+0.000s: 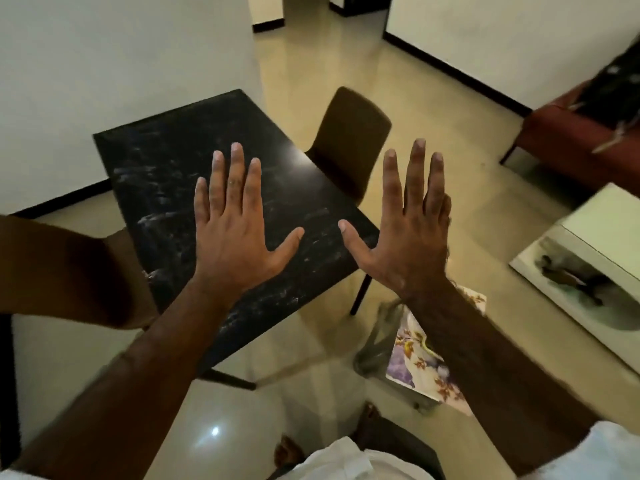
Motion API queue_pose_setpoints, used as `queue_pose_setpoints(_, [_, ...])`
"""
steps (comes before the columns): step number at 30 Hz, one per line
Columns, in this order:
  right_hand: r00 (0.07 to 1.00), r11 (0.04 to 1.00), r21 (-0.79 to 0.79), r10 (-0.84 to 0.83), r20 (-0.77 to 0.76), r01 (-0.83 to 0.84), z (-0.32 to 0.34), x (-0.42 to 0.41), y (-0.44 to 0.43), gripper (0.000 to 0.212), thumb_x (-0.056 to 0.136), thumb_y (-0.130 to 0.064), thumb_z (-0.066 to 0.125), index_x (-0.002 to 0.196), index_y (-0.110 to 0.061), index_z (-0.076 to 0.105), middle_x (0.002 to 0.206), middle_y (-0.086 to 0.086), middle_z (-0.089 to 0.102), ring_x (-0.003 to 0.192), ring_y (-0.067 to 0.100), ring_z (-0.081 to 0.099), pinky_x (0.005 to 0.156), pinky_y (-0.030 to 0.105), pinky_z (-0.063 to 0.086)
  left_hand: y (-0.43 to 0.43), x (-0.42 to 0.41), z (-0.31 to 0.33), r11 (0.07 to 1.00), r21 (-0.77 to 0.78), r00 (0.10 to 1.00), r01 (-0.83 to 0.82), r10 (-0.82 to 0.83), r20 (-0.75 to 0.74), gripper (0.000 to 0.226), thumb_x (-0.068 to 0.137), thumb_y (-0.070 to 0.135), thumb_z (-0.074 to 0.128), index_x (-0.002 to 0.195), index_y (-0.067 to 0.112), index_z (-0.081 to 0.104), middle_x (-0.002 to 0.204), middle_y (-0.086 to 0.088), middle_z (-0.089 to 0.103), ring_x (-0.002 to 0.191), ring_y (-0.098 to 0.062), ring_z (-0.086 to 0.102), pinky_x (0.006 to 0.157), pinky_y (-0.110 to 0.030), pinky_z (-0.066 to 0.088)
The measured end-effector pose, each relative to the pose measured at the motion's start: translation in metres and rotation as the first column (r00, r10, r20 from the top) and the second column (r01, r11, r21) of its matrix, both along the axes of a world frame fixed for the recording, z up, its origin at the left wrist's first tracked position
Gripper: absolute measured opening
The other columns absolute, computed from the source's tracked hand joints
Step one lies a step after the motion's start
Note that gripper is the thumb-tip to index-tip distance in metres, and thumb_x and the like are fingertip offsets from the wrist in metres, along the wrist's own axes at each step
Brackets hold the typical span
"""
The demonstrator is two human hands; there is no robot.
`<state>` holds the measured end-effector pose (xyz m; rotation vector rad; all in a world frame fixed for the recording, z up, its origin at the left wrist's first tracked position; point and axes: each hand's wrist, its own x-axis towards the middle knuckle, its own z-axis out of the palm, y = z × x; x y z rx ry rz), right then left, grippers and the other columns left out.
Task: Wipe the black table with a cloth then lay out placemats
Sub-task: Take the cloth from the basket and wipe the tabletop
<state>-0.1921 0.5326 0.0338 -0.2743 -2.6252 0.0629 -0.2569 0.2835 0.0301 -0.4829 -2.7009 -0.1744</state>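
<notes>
A black marble-patterned table (162, 174) stands ahead of me, its top streaked with white smears. My left hand (235, 223) is held flat above the table's near right part, fingers spread, holding nothing. My right hand (408, 230) is raised beside it, past the table's right edge and over the floor, also spread and empty. Below my right forearm, floral-patterned placemats (419, 362) lie on something low, with a grey cloth-like bundle (377, 341) next to them; my arm hides part of both.
A brown chair (349, 140) is tucked at the table's far right side. Another brown chair back (62, 271) is at the left edge. A red sofa (568, 140) and a white low table (588, 244) stand to the right. My bare feet (287, 452) are on the glossy floor.
</notes>
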Motion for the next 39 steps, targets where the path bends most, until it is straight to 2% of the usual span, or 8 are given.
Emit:
queue_pose_setpoints(12, [0.952,0.955,-0.027,-0.298,-0.071,0.297,-0.002,0.039,0.149,0.115,0.095,-0.089,0.045,0.178,-0.016,0.012,0.185,0.02,0.003,0.171,0.044,0.003,0.132,0.059,0.017,0.195,-0.026,-0.002,0.937,0.064,0.939,0.345,-0.343,-0.03,0.121,0.094,0.089,0.043,0.178,0.011,0.002,0.186,-0.017,-0.006,0.172,-0.04,-0.006,0.136,-0.063,0.01])
queue_pose_setpoints(20, [0.896,0.895,-0.109,-0.412,0.168,0.432,-0.107,0.071,0.252,0.114,0.096,-0.084,0.049,0.179,-0.018,0.005,0.186,0.016,-0.002,0.171,0.042,0.007,0.131,0.063,0.023,0.342,-0.03,-0.11,0.838,0.053,0.816,0.544,-0.542,0.202,0.116,0.096,0.087,0.042,0.178,0.017,-0.001,0.186,-0.013,-0.01,0.172,-0.038,-0.007,0.137,-0.062,0.009])
queue_pose_setpoints(24, [0.827,0.795,-0.253,-0.479,0.294,0.551,-0.187,0.092,0.273,0.109,0.096,-0.069,0.06,0.179,-0.017,0.011,0.184,0.02,0.012,0.164,0.049,0.028,0.122,0.066,0.038,0.4,-0.028,-0.196,0.732,0.036,0.639,0.68,-0.616,0.461,0.115,0.098,0.076,0.055,0.178,0.017,-0.002,0.186,-0.01,-0.01,0.172,-0.037,-0.002,0.136,-0.06,0.013])
queue_pose_setpoints(30, [0.633,0.523,-0.367,-0.545,0.551,0.769,-0.32,0.107,0.267,0.092,0.101,-0.059,0.05,0.175,-0.012,0.024,0.165,0.024,0.046,0.13,0.053,0.06,0.097,0.066,0.058,0.449,-0.023,-0.326,0.514,-0.021,0.361,0.858,-0.573,0.736,0.099,0.101,0.045,0.068,0.177,0.01,0.015,0.183,-0.015,0.02,0.163,-0.041,0.033,0.124,-0.059,0.038])
queue_pose_setpoints(34, [0.617,0.48,-0.405,-0.464,0.636,0.778,-0.401,0.105,0.266,0.074,0.106,-0.053,0.055,0.162,-0.007,0.041,0.15,0.03,0.058,0.127,0.055,0.063,0.1,0.065,0.058,0.475,-0.024,-0.401,0.395,0.027,0.226,0.918,-0.579,0.783,0.093,0.098,0.038,0.066,0.173,0.003,0.024,0.167,-0.028,0.045,0.145,-0.051,0.051,0.116,-0.058,0.045])
queue_pose_setpoints(36, [0.598,0.473,-0.391,-0.448,0.664,0.789,-0.434,0.103,0.266,0.082,0.106,-0.069,0.036,0.16,-0.009,0.05,0.142,0.025,0.066,0.122,0.05,0.067,0.104,0.058,0.056,0.483,-0.023,-0.437,0.339,0.031,0.187,0.94,-0.589,0.787,0.091,0.094,0.036,0.065,0.17,0.0,0.03,0.16,-0.033,0.05,0.14,-0.055,0.053,0.115,-0.059,0.046])
queue_pose_setpoints(37, [0.585,0.437,-0.408,-0.433,0.686,0.802,-0.445,0.099,0.266,0.085,0.106,-0.072,0.03,0.162,-0.011,0.048,0.143,0.022,0.066,0.123,0.046,0.067,0.107,0.053,0.053,0.488,-0.022,-0.453,0.303,0.035,0.158,0.952,-0.589,0.792,0.089,0.094,0.03,0.069,0.169,-0.001,0.033,0.159,-0.033,0.05,0.141,-0.055,0.052,0.117,-0.059,0.045])
queue_pose_setpoints(39, [0.548,0.371,-0.421,-0.372,0.749,0.828,-0.45,0.088,0.271,0.077,0.11,-0.062,0.044,0.166,-0.01,0.041,0.149,0.021,0.062,0.131,0.042,0.063,0.112,0.047,0.047,0.501,-0.016,-0.478,0.225,0.029,0.111,0.974,-0.584,0.804,0.084,0.095,0.018,0.075,0.167,-0.001,0.037,0.159,-0.031,0.05,0.145,-0.052,0.05,0.122,-0.059,0.041])
